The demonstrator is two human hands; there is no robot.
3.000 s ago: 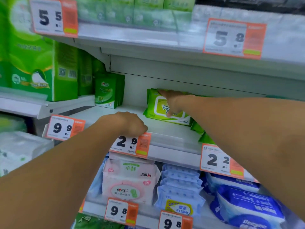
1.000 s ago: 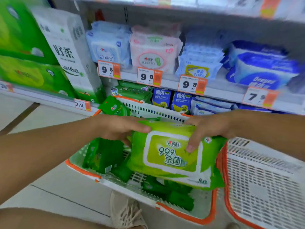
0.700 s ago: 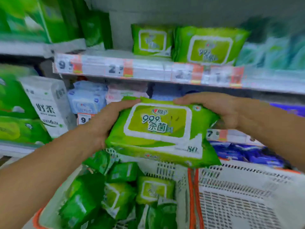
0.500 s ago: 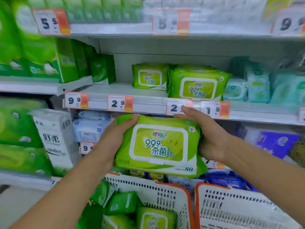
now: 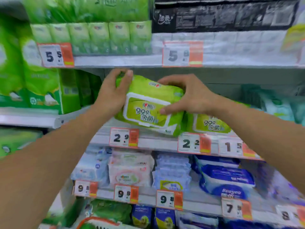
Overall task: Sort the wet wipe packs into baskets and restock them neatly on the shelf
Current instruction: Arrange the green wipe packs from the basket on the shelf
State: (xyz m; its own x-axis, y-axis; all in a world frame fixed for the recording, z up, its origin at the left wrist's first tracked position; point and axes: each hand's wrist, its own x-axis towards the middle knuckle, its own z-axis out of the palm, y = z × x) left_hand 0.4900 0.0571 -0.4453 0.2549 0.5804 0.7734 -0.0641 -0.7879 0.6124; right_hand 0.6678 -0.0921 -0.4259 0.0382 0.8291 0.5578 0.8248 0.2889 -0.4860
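On the shelf [image 5: 155,142] above the 2.9 price tag [image 5: 124,138], a green wet wipe pack [image 5: 148,106] sits tilted, lid facing out. Left hand [image 5: 112,96] curls round its left end, right hand [image 5: 186,96] grips its right side, thumb on the lid. Just right of that pack, touching it, stands a matching pack [image 5: 211,124].

A lime-green wet wipe pack [image 5: 148,106] with a white-framed flip lid and "999" print sits tilted at the shelf [image 5: 156,142] front edge, between the fingers of both hands. Just right of the right thumb stands a matching green pack [image 5: 212,124], label facing out.
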